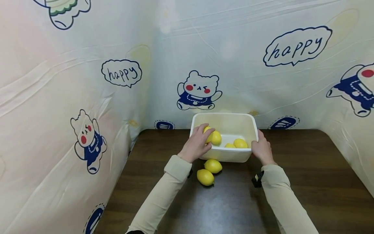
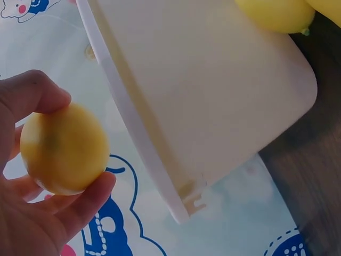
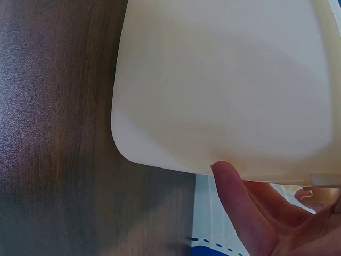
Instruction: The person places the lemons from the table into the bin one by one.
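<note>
A white plastic box (image 1: 233,156) stands at the far edge of the table. Above its near left part, my left hand (image 1: 196,144) holds a lemon (image 2: 64,149) between thumb and fingers; the left wrist view shows this fruit just over the rim. Inside the box lie a lemon (image 1: 216,138) at the left and two others toward the right, one of them (image 1: 240,143) showing more fully. My right hand (image 1: 262,149) grips the box's right side, its thumb (image 3: 229,184) against the front wall. Two more lemons, a rear one (image 1: 213,166) and a front one (image 1: 205,177), rest on the table before the box.
The dark wooden table (image 1: 306,188) spreads to both sides and toward me. A pale curtain (image 1: 239,81) printed with cartoon bears hangs close behind the box and along the left and right sides.
</note>
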Tool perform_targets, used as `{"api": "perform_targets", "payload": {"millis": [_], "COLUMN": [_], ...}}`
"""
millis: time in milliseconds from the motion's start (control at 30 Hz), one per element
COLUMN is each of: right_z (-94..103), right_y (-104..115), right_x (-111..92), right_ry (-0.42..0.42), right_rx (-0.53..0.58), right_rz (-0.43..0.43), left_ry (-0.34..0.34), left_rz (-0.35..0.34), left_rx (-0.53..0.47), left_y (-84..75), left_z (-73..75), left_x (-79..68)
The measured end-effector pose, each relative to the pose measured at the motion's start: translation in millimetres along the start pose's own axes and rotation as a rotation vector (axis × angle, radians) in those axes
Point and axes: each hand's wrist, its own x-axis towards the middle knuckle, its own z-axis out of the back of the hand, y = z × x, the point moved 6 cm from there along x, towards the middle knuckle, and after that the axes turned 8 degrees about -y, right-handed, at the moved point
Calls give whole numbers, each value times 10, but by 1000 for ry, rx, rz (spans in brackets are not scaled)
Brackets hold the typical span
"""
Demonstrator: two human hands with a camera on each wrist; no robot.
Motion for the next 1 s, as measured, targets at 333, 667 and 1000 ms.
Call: {"api": "perform_targets", "payload": {"millis": [333, 667, 1000], "right_z": [-8, -3, 22], "right_y": [-10, 1, 21], "right_x": [1, -7, -10], "right_ry": [-4, -16, -35], "right_rx": [16, -9, -21], "right_rz": [-7, 6, 38], "left_ry": [-3, -171, -246], "left_rz": [1, -3, -25], "left_rx": [-33, -51, -26], "left_y": [-29, -8, -4], "left_z": [-36, 50, 159], "left_x": [63, 93, -118]}}
